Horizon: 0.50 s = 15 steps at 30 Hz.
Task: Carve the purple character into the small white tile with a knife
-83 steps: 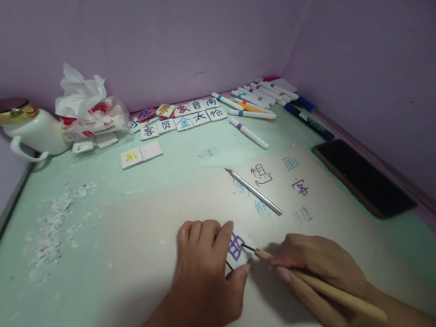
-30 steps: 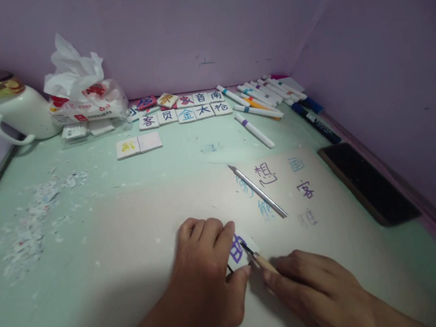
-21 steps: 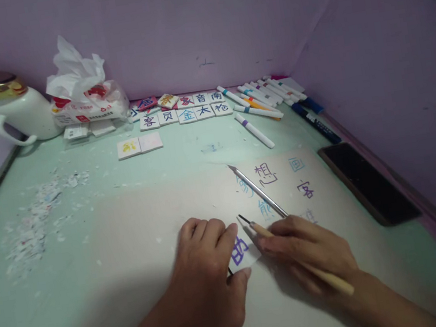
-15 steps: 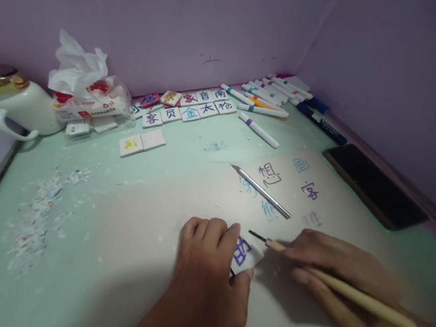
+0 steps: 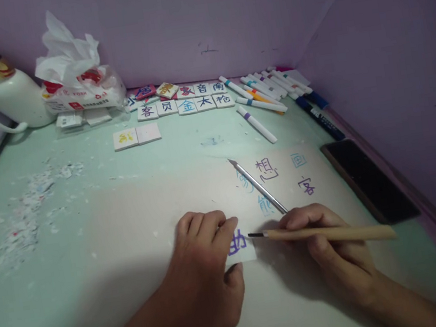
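Note:
A small white square block (image 5: 250, 251) with a purple character drawn on it lies on the pale mat (image 5: 127, 215). My left hand (image 5: 209, 268) grips it between thumb and fingers, covering its left part. In my right hand (image 5: 332, 245) is a carving knife (image 5: 327, 233) with a long wooden handle, held like a pen. Its dark narrow tip is at the block's right edge; whether it touches the surface I cannot tell. A silver craft knife (image 5: 258, 186) lies on the mat just beyond my hands.
White shavings (image 5: 25, 219) are scattered at the left. Lettered blocks (image 5: 187, 106) stand in rows at the back, with markers (image 5: 262, 104) to their right. A phone (image 5: 368, 179) lies at the right; a tissue pack (image 5: 85, 96) and white jug (image 5: 14, 103) stand at back left.
My right hand has turned the carving knife from slanting to nearly level. The block has turned slightly in my left hand. The whole view has shifted a little.

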Tool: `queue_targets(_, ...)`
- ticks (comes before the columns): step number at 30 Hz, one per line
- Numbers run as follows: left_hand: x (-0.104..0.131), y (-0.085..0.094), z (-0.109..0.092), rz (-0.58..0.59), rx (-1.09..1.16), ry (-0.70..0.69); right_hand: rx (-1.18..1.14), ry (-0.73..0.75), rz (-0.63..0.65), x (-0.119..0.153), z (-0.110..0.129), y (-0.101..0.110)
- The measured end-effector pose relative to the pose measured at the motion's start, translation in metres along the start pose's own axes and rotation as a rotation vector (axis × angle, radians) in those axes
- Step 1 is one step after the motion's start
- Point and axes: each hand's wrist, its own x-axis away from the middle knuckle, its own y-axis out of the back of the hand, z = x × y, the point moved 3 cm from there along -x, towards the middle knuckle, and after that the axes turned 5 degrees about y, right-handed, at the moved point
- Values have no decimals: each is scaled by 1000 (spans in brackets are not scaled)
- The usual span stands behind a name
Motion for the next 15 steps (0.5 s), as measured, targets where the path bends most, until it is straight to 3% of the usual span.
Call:
queue_targets(4, 2, -2, 4, -46, -7, 19, 15, 9, 49, -13, 3, 0)
queue_targets(8, 1, -1, 5, -19, 5, 11, -105, 9, 48, -26, -5, -4)
queue_targets(15, 2, 1, 4, -43, 30, -14, -292, -21, -72, -28, -18, -6)
